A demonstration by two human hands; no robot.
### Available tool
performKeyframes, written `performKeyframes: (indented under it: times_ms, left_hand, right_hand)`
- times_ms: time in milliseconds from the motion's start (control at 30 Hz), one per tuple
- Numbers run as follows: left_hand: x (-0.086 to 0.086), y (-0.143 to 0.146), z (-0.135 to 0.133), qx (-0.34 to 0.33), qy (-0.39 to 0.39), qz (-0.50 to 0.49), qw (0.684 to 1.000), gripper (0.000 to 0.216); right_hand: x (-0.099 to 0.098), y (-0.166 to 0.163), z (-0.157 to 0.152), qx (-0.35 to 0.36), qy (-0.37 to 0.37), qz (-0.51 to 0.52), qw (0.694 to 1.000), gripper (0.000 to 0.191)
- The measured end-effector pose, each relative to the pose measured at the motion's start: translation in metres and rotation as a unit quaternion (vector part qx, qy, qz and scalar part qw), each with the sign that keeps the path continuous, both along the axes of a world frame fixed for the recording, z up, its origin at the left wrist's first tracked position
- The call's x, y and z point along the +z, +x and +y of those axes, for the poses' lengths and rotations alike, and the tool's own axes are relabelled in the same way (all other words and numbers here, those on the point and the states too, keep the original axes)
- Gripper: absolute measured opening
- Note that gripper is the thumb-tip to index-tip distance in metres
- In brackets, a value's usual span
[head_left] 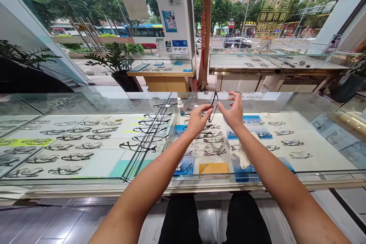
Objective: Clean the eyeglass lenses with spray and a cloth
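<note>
Dark-framed eyeglasses (215,98) are held up above the glass counter, seen nearly edge-on. My left hand (199,119) pinches them between thumb and fingers. Just right of them is my right hand (233,112), its thumb close to the lens and its fingers apart and bent; whether the thumb touches the glasses I cannot tell. A small white spray bottle (180,107) stands upright on the counter, left of my left hand. A whitish cloth (243,158) lies under my right forearm, partly hidden by it.
Several eyeglasses (151,130) lie in a column on the left of the glass counter (97,183). More pairs (77,156) rest inside the case. A yellow pad (214,168) lies near the front edge. Beyond stand another display case (171,72) and a tree trunk (205,45).
</note>
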State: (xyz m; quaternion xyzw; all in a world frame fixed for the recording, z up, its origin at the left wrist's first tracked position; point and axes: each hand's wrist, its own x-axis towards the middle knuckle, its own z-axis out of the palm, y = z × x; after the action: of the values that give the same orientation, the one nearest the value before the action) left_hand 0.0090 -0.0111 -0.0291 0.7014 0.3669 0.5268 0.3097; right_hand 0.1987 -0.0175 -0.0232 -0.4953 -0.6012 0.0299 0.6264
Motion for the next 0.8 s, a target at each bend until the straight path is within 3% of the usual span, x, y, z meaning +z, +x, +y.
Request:
performKeyframes:
  times_ms: [200,800]
  left_hand:
    - [-0.0004,0.0004,0.0003,-0.001,0.005,-0.004,1.0,0.033]
    - [-0.0015,-0.0002,0.0046,0.003,0.005,-0.054,0.999,0.034]
  right_hand:
    - [-0.0022,0.0031,0.0028,0.01,0.024,-0.049,0.998,0.045]
    - [-0.0049,0.0047,0.009,-0.029,0.06,-0.095,0.993,0.059]
